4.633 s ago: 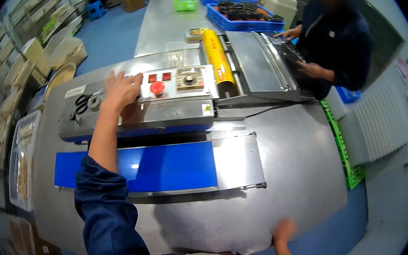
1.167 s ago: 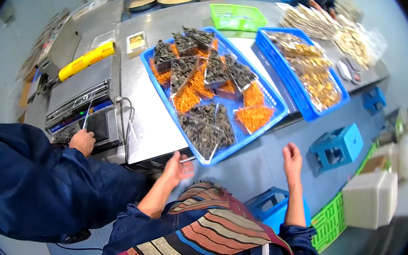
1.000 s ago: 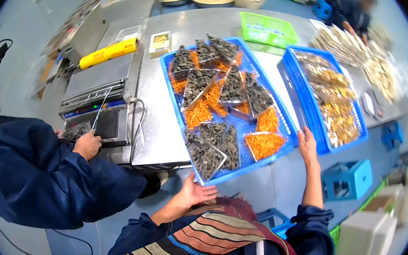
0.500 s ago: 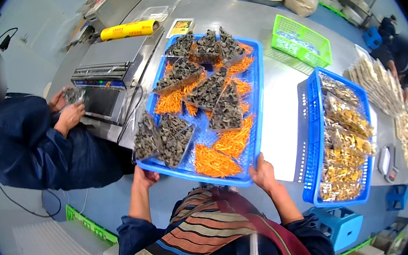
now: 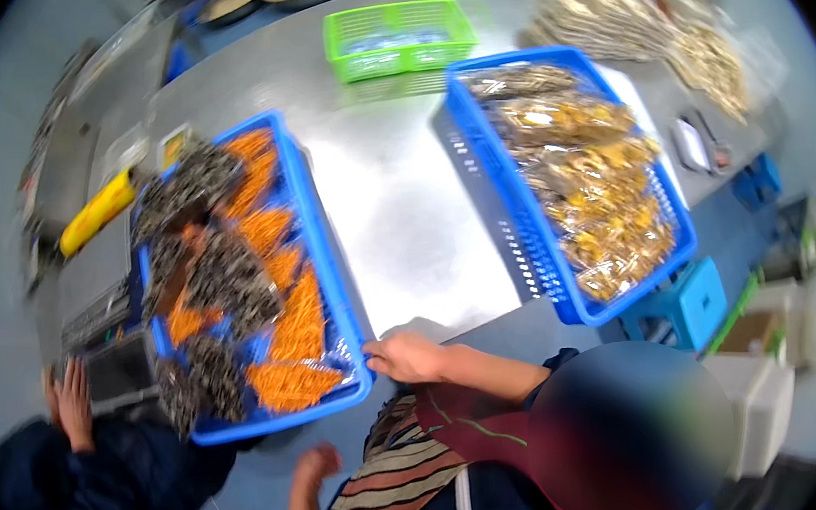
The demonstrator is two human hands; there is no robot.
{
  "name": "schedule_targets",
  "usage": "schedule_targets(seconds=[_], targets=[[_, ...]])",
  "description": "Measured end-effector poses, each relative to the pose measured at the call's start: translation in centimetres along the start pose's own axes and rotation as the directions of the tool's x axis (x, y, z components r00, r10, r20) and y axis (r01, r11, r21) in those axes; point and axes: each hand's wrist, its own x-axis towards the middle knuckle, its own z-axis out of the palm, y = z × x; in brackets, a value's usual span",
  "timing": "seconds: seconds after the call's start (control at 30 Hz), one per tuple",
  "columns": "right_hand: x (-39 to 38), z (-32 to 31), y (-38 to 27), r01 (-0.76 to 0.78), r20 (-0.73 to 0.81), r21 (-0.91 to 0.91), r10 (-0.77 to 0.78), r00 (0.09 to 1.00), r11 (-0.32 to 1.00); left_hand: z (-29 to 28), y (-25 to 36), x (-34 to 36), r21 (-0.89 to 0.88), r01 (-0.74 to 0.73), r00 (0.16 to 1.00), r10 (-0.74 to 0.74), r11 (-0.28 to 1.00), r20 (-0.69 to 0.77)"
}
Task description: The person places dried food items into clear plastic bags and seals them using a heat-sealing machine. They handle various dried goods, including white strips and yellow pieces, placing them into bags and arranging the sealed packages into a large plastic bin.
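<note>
A blue plastic tray [image 5: 327, 274] stands on the left of the metal table, holding clear packs of dark, curled dried fungus [image 5: 230, 280] and packs of thin orange strips [image 5: 294, 386]. My right hand [image 5: 407, 356] is at the tray's near right corner, its fingers closed on the rim. Off the tray's near edge, my left hand [image 5: 319, 463] hangs above the floor with nothing visible in it. Its fingers look curled, but motion smears them.
Rightward is another blue basket [image 5: 513, 208] with packs of yellow-brown dried goods. A green basket [image 5: 403, 62] stands at the back. Pale dried bundles [image 5: 593, 24] lie far right, near another person. A co-worker's hand [image 5: 74, 404] is over the wrapping machine [image 5: 114, 371]. A blue stool [image 5: 691, 308] stands below.
My left hand has come off the tray's rim. The view has turned rightward, so the tray now appears farther left. The co-worker's hands no longer show the small dark pack.
</note>
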Motion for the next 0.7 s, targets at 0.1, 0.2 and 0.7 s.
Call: schedule_targets(seconds=[0.1, 0.2, 0.7], targets=[[-5.6, -2.9, 1.9, 0.053, -0.385, 0.0, -0.049, 0.922, 0.999, 5.5, 8.3, -1.9, -0.128, -0.239, 0.966, 0.249, 0.963, 0.066], [-16.1, -11.3, 4.2, -0.371, -0.765, 0.099, 0.309, 0.565, 0.923, -0.9, 29.1, -7.2, -0.371, -0.252, 0.933, 0.326, 0.894, 0.153], [-37.0, -24.1, 26.9, -0.781, -0.942, 0.32, 0.271, -0.2, 0.536, 16.1, 55.2, 12.8, -0.274, -0.687, 0.726, 0.619, 0.673, -0.3]])
